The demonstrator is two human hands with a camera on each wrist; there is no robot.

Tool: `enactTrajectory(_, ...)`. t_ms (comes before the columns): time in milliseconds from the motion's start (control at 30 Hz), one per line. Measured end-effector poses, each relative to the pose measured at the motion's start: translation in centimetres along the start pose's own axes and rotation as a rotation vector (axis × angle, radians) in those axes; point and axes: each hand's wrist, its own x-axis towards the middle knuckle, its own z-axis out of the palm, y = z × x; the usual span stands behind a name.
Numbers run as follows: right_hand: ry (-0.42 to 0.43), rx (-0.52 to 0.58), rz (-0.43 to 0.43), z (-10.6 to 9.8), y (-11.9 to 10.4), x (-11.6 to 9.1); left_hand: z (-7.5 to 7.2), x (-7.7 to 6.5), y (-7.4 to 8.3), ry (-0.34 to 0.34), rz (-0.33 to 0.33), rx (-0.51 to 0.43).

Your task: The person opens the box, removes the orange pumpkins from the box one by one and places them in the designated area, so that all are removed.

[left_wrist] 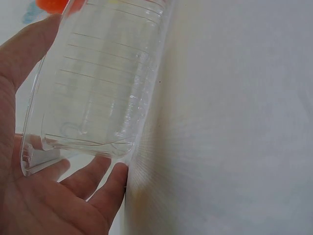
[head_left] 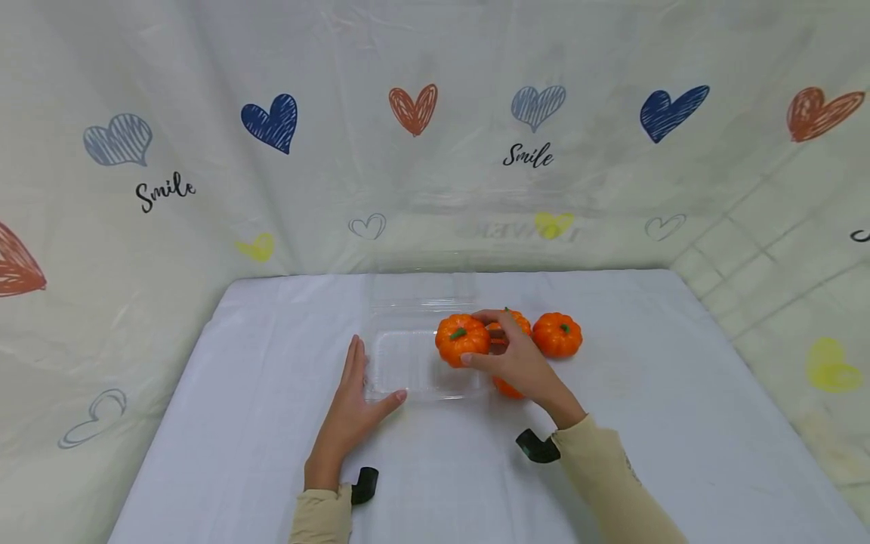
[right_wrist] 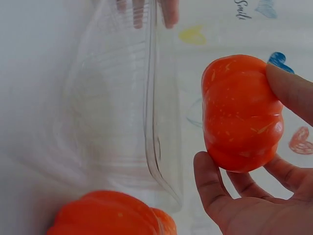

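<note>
My right hand (head_left: 519, 366) grips a small orange pumpkin (head_left: 457, 340) with a green stem, raised over the right side of a clear plastic container (head_left: 401, 363). In the right wrist view, thumb and fingertips press on opposite sides of the pumpkin (right_wrist: 242, 115), above the container's rim (right_wrist: 151, 98). The left hand (head_left: 353, 412) rests at the container's near left corner, its fingers extended along the left side and the thumb at the front edge. The left wrist view shows the container's end wall (left_wrist: 88, 147) beside those fingers. No pumpkin shows inside the container.
Right of the container sit more pumpkins: one in full view (head_left: 557, 335), another (head_left: 518, 321) partly behind the right hand, and a third (head_left: 506, 388) mostly hidden under it. The container's clear lid (head_left: 421, 291) stands open at the back, near the heart-printed curtain (head_left: 442, 181).
</note>
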Motion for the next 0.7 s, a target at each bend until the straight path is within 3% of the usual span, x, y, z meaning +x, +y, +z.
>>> enactTrajectory(700, 0.119, -0.018, 0.01, -4.4, 0.5, -2.9, 0.0, -0.1, -0.3, -0.005, 0.038, -0.012)
